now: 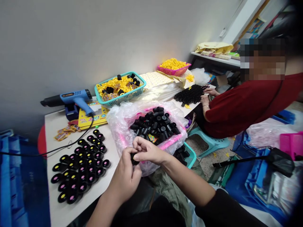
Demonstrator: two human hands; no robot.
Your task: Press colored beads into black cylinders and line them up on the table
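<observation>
Smooth black plastic with a glossy sheen is seen in the heaped cylinders [163, 128]. Thin, crinkled, see-through plastic film is used for the bag [115, 121] around them. The teal basket [127, 96] is moulded in plastic, its sides pierced like mesh. The heat gun [77, 95] is cased in smooth blue and black plastic — its cable [23, 154] is sheathed in plain black. A pale, smooth finish is shown by the tabletop [53, 126]. Printed card is suggested by the yellow box [101, 119]. The co-worker's red top [239, 101] is made of matt cloth; the stool [209, 144] is formed in smooth plastic.
</observation>
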